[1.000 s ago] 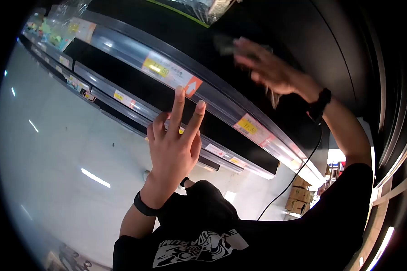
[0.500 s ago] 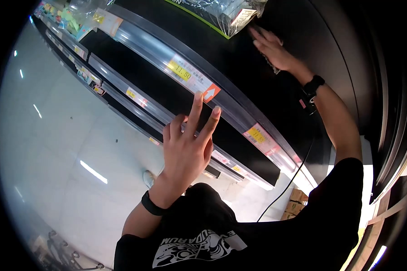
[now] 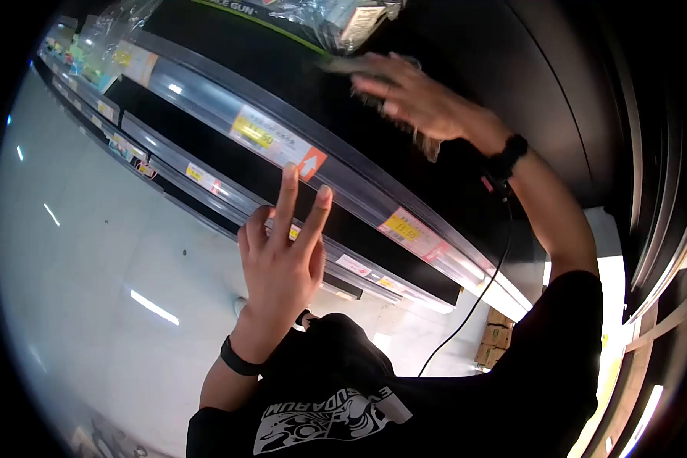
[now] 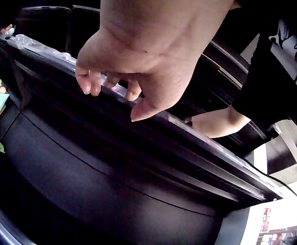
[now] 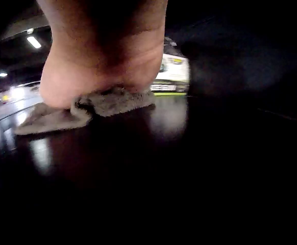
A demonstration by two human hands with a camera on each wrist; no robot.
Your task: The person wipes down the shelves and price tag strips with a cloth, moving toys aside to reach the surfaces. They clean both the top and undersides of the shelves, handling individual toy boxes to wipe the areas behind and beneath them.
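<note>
My right hand (image 3: 424, 103) lies over a grey cloth (image 5: 120, 102) on the black shelf top (image 5: 123, 163), its fingers stretched out and blurred. The cloth is bunched beneath the palm in the right wrist view, and its frayed edges stick out on either side. My left hand (image 3: 282, 259) is raised at the shelf's front edge. Its index and middle fingers extend toward a price label (image 3: 275, 145) in the clear rail, while the others bend loosely. Nothing is held in it, as the left wrist view (image 4: 148, 61) of the hand also shows.
A plastic-wrapped box (image 5: 171, 76) with a green edge stands on the shelf beyond my right hand. Lower shelves with label rails run below. A black cable (image 3: 466, 320) hangs from the right wrist. Cardboard cartons (image 3: 496, 340) stand on the floor at right.
The right hand first went right toward the shelf's back, then swept left again over the surface with the cloth. The left hand keeps its pose at the label; the head view shifted slightly.
</note>
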